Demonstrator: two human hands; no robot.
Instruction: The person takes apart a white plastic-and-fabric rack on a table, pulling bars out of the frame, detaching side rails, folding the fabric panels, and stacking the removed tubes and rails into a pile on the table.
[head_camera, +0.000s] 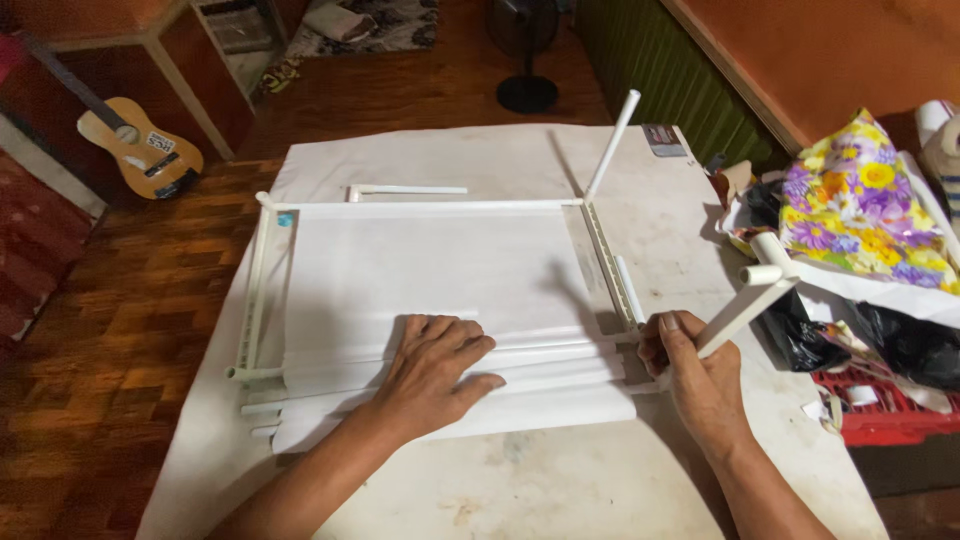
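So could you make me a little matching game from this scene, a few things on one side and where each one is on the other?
Things:
1. left hand
2. right hand
3. guitar
4. flowered bag

Places:
A. on the wooden floor, far left
B. flat on the white sheet over the pipes
C. at the table's right edge
D. gripping the white pipe frame at its near right corner

Pairs: 1-B, 2-D, 3-A, 4-C
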